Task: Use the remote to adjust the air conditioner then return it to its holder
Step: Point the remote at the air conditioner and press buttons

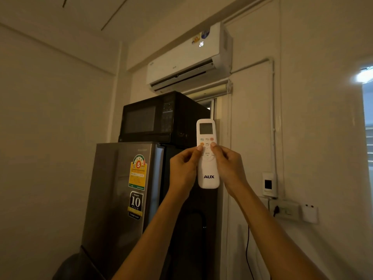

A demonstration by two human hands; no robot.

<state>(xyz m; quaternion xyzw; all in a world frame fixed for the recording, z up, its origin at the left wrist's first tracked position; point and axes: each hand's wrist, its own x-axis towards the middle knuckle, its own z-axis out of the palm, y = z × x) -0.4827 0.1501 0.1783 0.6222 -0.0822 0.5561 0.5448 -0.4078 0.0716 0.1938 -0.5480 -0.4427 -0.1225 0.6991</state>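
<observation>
I hold a white remote (207, 174) marked AUX upright in front of me, its small screen at the top. My left hand (182, 170) grips its left side and my right hand (229, 168) grips its right side, both thumbs resting on the buttons. High on the wall hangs the white air conditioner (181, 61), its flap open and a lit number on its front. A white wall holder (269, 184) with a dark opening is mounted on the wall to the right of the remote.
A grey fridge (121, 188) with stickers stands to the left, with a black microwave (159, 118) on top. A socket plate (286, 211) with a black cable and a small white box (309, 214) sit low on the right wall.
</observation>
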